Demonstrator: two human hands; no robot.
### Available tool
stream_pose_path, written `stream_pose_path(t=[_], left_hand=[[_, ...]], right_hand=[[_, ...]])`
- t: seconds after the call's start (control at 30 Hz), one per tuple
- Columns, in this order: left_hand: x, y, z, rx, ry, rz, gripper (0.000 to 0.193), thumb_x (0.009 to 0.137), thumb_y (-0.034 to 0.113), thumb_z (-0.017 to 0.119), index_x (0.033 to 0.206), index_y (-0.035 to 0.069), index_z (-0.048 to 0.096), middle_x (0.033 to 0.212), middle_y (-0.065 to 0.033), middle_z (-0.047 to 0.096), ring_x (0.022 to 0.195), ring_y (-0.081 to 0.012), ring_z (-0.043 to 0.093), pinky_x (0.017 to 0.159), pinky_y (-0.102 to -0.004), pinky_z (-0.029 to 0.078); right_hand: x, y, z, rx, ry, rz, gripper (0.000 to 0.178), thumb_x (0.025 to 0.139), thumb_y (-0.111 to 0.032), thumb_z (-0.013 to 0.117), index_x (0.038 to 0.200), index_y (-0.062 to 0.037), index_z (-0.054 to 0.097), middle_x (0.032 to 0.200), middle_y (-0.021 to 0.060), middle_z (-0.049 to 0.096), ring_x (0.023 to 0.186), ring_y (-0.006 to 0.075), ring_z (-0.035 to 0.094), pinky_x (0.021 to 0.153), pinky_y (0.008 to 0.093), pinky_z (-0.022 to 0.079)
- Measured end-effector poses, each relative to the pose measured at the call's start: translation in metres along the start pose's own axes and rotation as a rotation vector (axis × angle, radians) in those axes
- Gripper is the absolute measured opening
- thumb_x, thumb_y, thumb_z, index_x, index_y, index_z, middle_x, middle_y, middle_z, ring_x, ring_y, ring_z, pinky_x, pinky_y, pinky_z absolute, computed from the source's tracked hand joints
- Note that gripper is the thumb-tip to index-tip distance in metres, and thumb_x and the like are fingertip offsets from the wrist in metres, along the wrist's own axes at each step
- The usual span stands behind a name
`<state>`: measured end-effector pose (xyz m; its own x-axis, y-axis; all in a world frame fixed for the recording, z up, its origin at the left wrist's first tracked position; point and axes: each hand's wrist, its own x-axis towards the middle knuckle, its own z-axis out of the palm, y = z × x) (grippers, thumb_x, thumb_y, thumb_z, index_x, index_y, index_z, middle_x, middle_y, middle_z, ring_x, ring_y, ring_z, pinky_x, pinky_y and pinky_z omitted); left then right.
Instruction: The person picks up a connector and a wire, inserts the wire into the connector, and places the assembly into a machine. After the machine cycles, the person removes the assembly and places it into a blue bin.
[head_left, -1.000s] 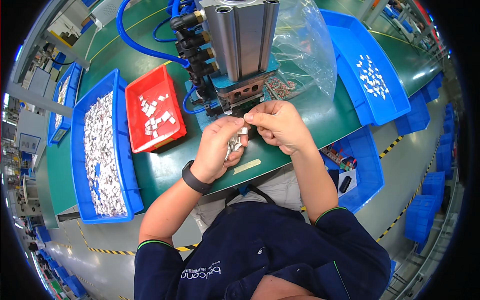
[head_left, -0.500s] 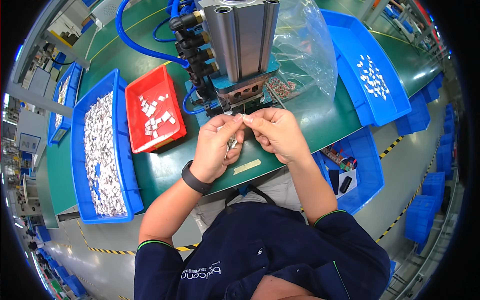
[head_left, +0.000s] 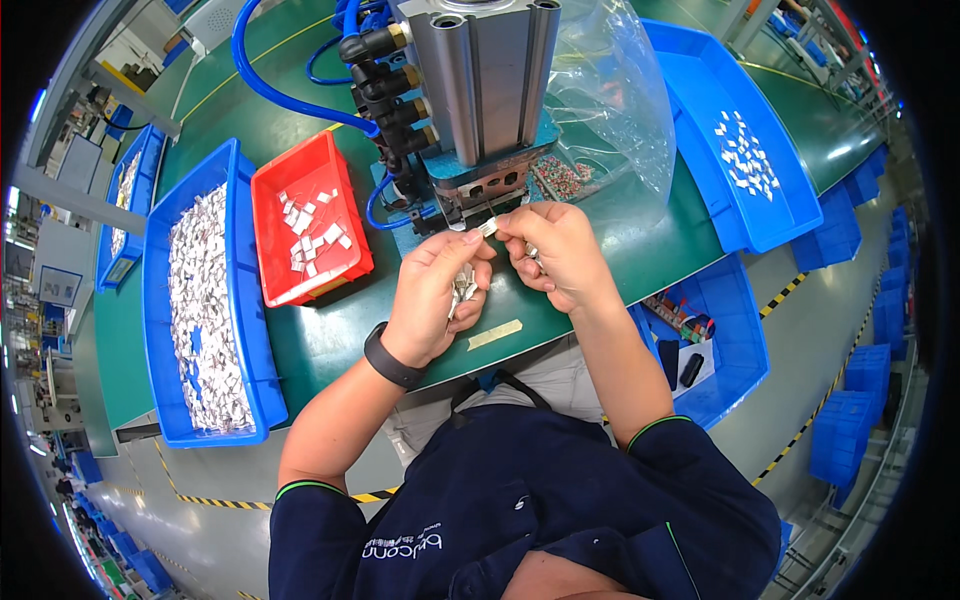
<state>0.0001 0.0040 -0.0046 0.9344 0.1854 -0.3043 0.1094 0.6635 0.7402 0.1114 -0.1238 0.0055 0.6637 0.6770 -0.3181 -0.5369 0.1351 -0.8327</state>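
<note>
In front of the pneumatic press, my two hands meet at a small white rectangular part with a thin lead. My right hand pinches its right end between thumb and finger. At the part's left end is the closed thumb and forefinger of my left hand. Several similar white parts lie in the curled fingers of the left hand. Another white piece shows in the curled fingers of the right. The press's metal tooling is just beyond my fingertips.
On the green table, a red bin and a full blue bin stand left. At right are a blue tray of white parts and a clear bag of small red pieces. A lower blue bin sits beside the table edge.
My right hand has shifted slightly, its fingers now showing white parts. The pinched white part has come into clear view, tilted between both hands. The left hand has barely moved.
</note>
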Motion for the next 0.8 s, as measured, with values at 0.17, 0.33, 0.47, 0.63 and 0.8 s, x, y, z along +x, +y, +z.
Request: stream_pose_path(t=[0.17, 0.33, 0.47, 0.63, 0.8], left_hand=[[-0.0006, 0.0009, 0.0007, -0.002, 0.005, -0.005, 0.024, 0.096, 0.025, 0.055, 0.091, 0.001, 0.057, 0.069, -0.0054, 0.055, 0.04, -0.0078, 0.038, 0.033, -0.0208, 0.023], [-0.0001, 0.001, 0.0013, -0.004, 0.012, -0.01, 0.023, 0.095, 0.024, 0.056, 0.091, 0.001, 0.056, 0.069, -0.0053, 0.055, 0.04, -0.0077, 0.038, 0.033, -0.0207, 0.023], [-0.0005, 0.0004, 0.0003, 0.0, 0.016, -0.011, 0.023, 0.094, 0.024, 0.056, 0.092, 0.001, 0.056, 0.07, -0.0053, 0.055, 0.04, -0.0077, 0.038, 0.033, -0.0206, 0.023], [0.0001, -0.0003, 0.0016, 0.006, 0.01, 0.003, 0.023, 0.094, 0.024, 0.056, 0.097, 0.002, 0.056, 0.07, -0.0054, 0.055, 0.04, -0.0076, 0.038, 0.033, -0.0205, 0.023], [0.0013, -0.003, 0.0075, 0.051, 0.055, 0.068, 0.018, 0.094, 0.021, 0.057, 0.1, 0.004, 0.057, 0.069, -0.0049, 0.055, 0.04, -0.007, 0.037, 0.033, -0.0205, 0.023]], right_hand=[[0.0008, 0.0, 0.001, 0.012, 0.003, 0.006, 0.019, 0.082, -0.013, 0.065, 0.076, 0.0025, 0.057, 0.061, 0.0022, 0.052, 0.04, 0.0048, 0.042, 0.031, 0.0191, 0.027], [0.0012, 0.0008, -0.0001, 0.022, 0.008, 0.001, 0.019, 0.082, -0.013, 0.065, 0.076, 0.0025, 0.057, 0.061, 0.0022, 0.052, 0.04, 0.0047, 0.042, 0.031, 0.019, 0.027], [0.0012, 0.0011, 0.0003, 0.017, 0.007, 0.001, 0.019, 0.082, -0.013, 0.065, 0.076, 0.0023, 0.057, 0.06, 0.002, 0.052, 0.04, 0.0046, 0.042, 0.031, 0.019, 0.027], [0.0006, 0.0006, 0.0005, 0.024, 0.007, -0.002, 0.018, 0.083, -0.013, 0.065, 0.076, 0.0022, 0.057, 0.06, 0.0018, 0.052, 0.041, 0.0046, 0.042, 0.032, 0.0189, 0.027], [0.0011, 0.0078, -0.0024, -0.028, 0.018, -0.059, 0.016, 0.081, -0.011, 0.066, 0.077, 0.0018, 0.058, 0.062, 0.0014, 0.053, 0.043, 0.0037, 0.042, 0.033, 0.0182, 0.027]])
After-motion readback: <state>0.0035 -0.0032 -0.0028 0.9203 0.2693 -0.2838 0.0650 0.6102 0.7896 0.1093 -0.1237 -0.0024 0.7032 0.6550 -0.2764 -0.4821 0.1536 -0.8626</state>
